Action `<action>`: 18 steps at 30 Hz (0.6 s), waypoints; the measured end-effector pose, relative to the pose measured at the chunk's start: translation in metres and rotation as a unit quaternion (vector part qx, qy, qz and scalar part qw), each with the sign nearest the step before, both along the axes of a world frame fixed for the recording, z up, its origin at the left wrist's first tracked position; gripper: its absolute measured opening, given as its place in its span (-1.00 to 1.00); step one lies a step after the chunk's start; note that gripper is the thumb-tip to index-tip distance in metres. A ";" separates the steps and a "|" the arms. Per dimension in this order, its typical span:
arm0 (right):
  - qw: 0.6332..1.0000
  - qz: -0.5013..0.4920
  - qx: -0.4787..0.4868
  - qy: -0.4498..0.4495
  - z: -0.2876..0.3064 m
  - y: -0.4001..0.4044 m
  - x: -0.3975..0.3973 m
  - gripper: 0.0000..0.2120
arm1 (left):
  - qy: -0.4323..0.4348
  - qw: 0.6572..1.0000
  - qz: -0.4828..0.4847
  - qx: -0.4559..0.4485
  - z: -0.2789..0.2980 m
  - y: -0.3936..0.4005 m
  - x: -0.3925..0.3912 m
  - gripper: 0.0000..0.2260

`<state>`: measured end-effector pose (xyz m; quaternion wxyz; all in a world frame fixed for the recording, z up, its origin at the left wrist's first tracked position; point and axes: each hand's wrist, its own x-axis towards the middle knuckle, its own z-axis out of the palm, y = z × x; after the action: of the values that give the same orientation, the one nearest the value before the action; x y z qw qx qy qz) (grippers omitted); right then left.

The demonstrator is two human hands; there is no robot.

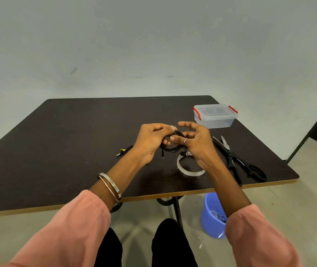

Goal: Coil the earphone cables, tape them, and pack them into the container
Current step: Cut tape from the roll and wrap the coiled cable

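- The left hand (150, 140) is held above the middle of the dark table (72, 143), its fingers curled round a bundle of black earphone cable (173, 146), with the thumb and forefinger pinching the top of the coil.
- The right hand (196, 143) sits just at 3 o'clock of the left one; its thumb and forefinger are spread apart, and its middle fingers reach into the coil and touch the cable. A ring sits on one of these fingers. Whether those fingers actually clamp the cable I cannot tell.
- The coil hangs between the two hands, above the tabletop, and a short end with a small plug (162, 156) dangles down at 6 o'clock of the left palm.
- A roll of clear tape (189, 171) lies flat on the table at 6 o'clock of the right hand, partly hidden by the wrist.
- A second cable (124, 150) with a yellow-tipped plug lies on the table at 9 o'clock of the left hand, partly behind it.
- A clear plastic container (215, 117) with red clips and its lid on stands at 1 o'clock of the hands, near the far right edge of the table.
- Black scissors (238, 160) lie at 4 o'clock of the right hand, blades parted.
- A blue bucket (210, 216) stands on the floor under the near right edge of the table.
- Two bangles (110, 186) ring the left wrist, above a pink sleeve (72, 228).
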<state>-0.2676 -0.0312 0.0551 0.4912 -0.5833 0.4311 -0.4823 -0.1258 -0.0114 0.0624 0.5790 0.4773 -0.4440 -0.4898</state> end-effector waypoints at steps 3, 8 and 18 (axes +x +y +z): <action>1.000 -0.021 -0.006 0.017 -0.002 0.000 0.000 -0.51 | -0.006 1.000 0.009 0.001 -0.002 0.000 -0.002 -0.91; 0.999 -0.024 -0.040 0.017 -0.004 0.001 -0.002 -0.71 | 0.018 1.000 -0.005 0.005 -0.004 0.000 -0.003 -0.90; 0.999 0.012 -0.039 0.003 -0.008 0.005 -0.007 -0.70 | 0.021 1.000 0.002 -0.005 -0.009 0.000 0.000 -0.87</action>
<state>-0.2748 -0.0260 0.0474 0.4720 -0.6087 0.4066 -0.4913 -0.1260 -0.0116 0.0535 0.5913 0.4647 -0.4331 -0.4969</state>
